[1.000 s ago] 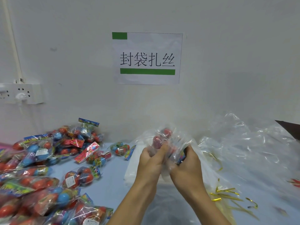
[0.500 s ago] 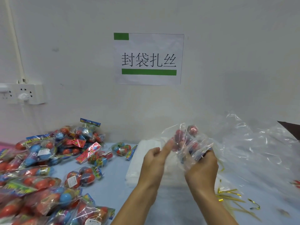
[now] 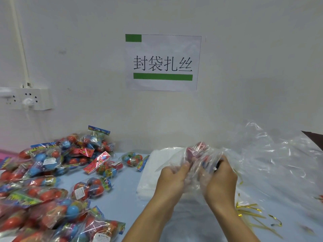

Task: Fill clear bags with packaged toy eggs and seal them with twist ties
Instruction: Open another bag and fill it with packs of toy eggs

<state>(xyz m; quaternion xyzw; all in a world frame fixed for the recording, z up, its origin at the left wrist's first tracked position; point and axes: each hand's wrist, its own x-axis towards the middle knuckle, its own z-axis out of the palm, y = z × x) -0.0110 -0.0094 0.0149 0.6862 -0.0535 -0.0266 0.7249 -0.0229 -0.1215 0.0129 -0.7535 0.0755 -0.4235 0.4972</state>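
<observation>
White wall [image 3: 244,67] fills the back, and on it a paper sign [image 3: 163,62] with green bars and black characters. Below, the pale blue table [image 3: 122,198] runs the full width. Over on the right, a big heap of crumpled clear plastic [image 3: 279,163]. On the left, a sprawling pile of packaged toy eggs [image 3: 43,180], red and blue in printed wrappers, with one stray pack [image 3: 133,159] lying alone near the middle. A flat stack of white bags [image 3: 150,180] sits just behind the left hand. A wall socket [image 3: 26,98] with a white plug is up at far left. Centre stage: the clear bag [image 3: 197,163], held up above the table between both hands, red eggs showing through the film at its top. Left hand [image 3: 172,179] grips the bag's left side, thumb raised against it. Right hand [image 3: 221,182] has fingers curled round the right side. Gold twist ties [image 3: 250,209] lie scattered on the table beside the right wrist.
</observation>
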